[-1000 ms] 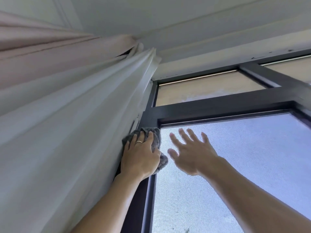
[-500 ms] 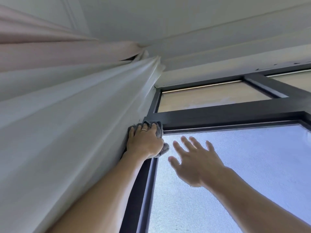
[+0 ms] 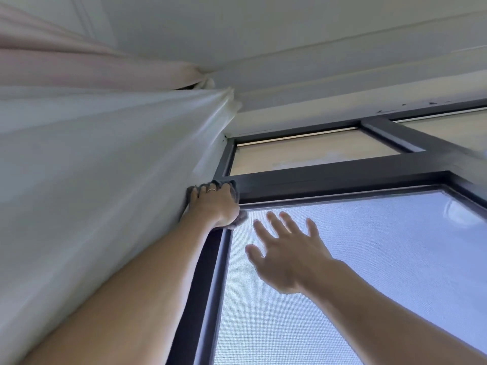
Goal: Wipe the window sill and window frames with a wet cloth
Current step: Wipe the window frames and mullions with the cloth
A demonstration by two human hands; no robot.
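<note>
Upward went the cloth, to the top of the side frame.

Over the last second the left hand (image 3: 214, 206) had slid the grey cloth (image 3: 232, 189) up the dark vertical frame (image 3: 208, 272), from below the crossbar (image 3: 329, 181) to the corner where the two met, so that upright looked nearly wiped and the crossbar seemed next. Beside the white curtain (image 3: 105, 180), that hand lay flat with its fingers curled over the cloth, pressing it against the frame; the cloth showed only above the fingertips and below the heel of the palm. To its right the right hand (image 3: 287, 256) was spread wide and held nothing, raised in front of the mesh screen (image 3: 369, 259), though whether it touched the screen was hard to tell.
</note>
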